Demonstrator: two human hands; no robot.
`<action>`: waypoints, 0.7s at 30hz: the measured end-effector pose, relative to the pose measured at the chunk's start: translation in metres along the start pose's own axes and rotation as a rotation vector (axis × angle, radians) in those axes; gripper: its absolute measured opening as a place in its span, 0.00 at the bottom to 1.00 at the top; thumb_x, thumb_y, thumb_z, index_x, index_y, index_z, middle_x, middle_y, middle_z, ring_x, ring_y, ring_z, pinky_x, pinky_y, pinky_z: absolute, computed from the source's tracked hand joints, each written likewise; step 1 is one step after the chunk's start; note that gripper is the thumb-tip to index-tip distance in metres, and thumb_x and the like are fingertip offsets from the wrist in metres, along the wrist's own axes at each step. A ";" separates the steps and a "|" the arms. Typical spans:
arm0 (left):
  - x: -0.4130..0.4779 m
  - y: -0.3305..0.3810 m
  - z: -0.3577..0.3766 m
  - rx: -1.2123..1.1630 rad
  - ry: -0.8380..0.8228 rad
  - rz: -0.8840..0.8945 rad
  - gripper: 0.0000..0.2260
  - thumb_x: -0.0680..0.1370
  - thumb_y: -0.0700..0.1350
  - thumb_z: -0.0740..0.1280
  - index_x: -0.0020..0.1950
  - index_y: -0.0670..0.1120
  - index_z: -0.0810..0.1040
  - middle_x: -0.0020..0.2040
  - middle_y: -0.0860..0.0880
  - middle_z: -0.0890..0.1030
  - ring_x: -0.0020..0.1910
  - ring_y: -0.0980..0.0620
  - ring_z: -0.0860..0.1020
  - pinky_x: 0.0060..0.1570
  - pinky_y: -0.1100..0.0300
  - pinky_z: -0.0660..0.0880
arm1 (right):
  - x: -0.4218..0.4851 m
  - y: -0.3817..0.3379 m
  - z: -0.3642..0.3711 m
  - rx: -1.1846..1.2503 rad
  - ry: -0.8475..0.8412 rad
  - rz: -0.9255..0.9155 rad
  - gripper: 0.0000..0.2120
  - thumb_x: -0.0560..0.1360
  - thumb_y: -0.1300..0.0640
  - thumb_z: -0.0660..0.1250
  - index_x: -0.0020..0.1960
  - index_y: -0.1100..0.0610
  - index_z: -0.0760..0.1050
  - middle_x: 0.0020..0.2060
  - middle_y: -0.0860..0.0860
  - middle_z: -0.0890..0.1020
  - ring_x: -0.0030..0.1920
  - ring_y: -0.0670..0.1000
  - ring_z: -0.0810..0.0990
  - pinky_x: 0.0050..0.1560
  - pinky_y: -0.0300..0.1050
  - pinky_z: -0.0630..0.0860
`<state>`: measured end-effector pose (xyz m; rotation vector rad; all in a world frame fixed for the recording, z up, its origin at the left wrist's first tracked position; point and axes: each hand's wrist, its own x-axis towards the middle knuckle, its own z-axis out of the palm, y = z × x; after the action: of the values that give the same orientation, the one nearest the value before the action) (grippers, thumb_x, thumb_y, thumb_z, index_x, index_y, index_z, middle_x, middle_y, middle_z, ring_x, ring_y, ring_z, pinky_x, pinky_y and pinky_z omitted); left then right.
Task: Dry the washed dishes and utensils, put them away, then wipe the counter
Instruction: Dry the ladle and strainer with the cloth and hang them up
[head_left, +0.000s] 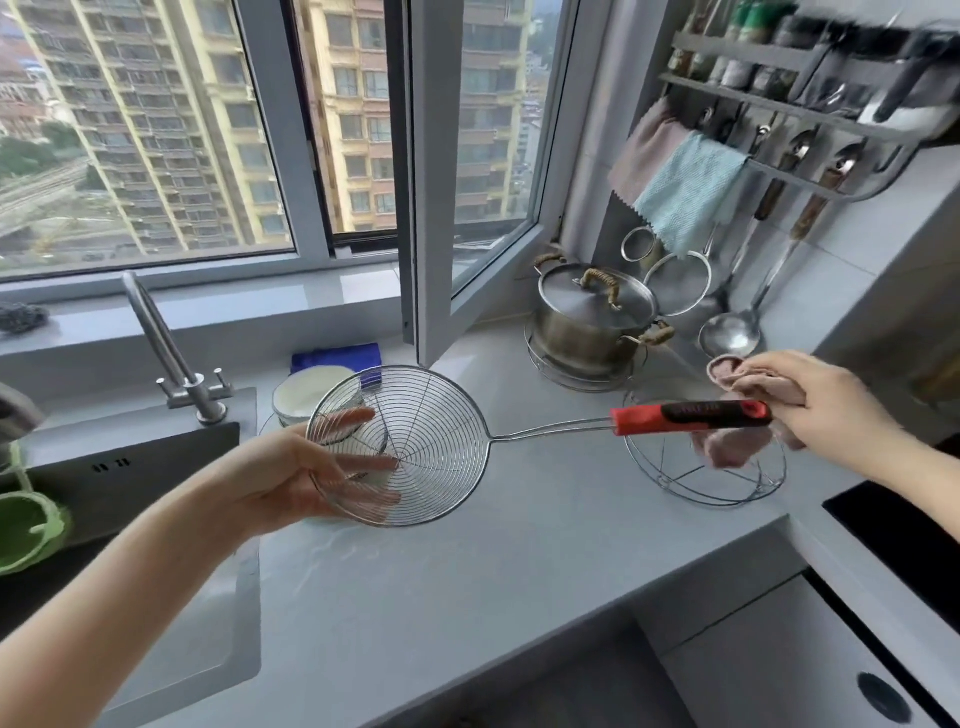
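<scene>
A wire skimmer (436, 447) with a red and black handle (691, 415) is held level above the grey counter (467, 597). My left hand (291, 478) grips the round wire basket from behind, fingers showing through the mesh. My right hand (821, 410) holds a pink cloth (737, 441) bunched at the handle's end. A white bowl (306, 395) sits on the counter behind the basket.
A lidded steel pot (592, 317) stands on a wire trivet at the back. A second wire trivet (701, 478) lies under the handle. Ladles, strainers and cloths hang from the wall rack (779, 171). Sink (130, 493) and tap (171, 358) are left; a black hob (904, 535) is right.
</scene>
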<state>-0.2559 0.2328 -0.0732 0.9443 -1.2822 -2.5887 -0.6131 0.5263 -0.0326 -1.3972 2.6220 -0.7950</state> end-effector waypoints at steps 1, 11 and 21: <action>0.002 0.001 0.004 -0.018 -0.021 0.005 0.54 0.37 0.26 0.76 0.64 0.45 0.73 0.54 0.31 0.80 0.45 0.27 0.80 0.34 0.42 0.80 | -0.004 0.001 -0.003 0.028 0.023 0.061 0.21 0.72 0.70 0.68 0.48 0.42 0.75 0.47 0.49 0.80 0.44 0.53 0.79 0.40 0.37 0.71; 0.075 -0.019 0.088 -0.142 -0.094 0.048 0.31 0.66 0.22 0.54 0.62 0.45 0.74 0.57 0.32 0.78 0.46 0.28 0.80 0.39 0.36 0.79 | 0.001 -0.003 -0.009 1.137 0.013 0.297 0.26 0.57 0.55 0.76 0.54 0.52 0.76 0.35 0.48 0.85 0.30 0.43 0.82 0.22 0.34 0.74; 0.191 -0.045 0.167 0.038 0.036 -0.068 0.29 0.69 0.16 0.50 0.61 0.39 0.72 0.49 0.33 0.78 0.36 0.37 0.82 0.31 0.48 0.81 | 0.082 0.050 -0.012 1.493 0.276 0.296 0.27 0.57 0.39 0.79 0.54 0.42 0.80 0.45 0.50 0.79 0.40 0.52 0.74 0.41 0.44 0.65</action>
<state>-0.4967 0.3091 -0.1238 1.0537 -1.3170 -2.5939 -0.7020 0.4891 -0.0309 -0.4247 1.3569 -2.2001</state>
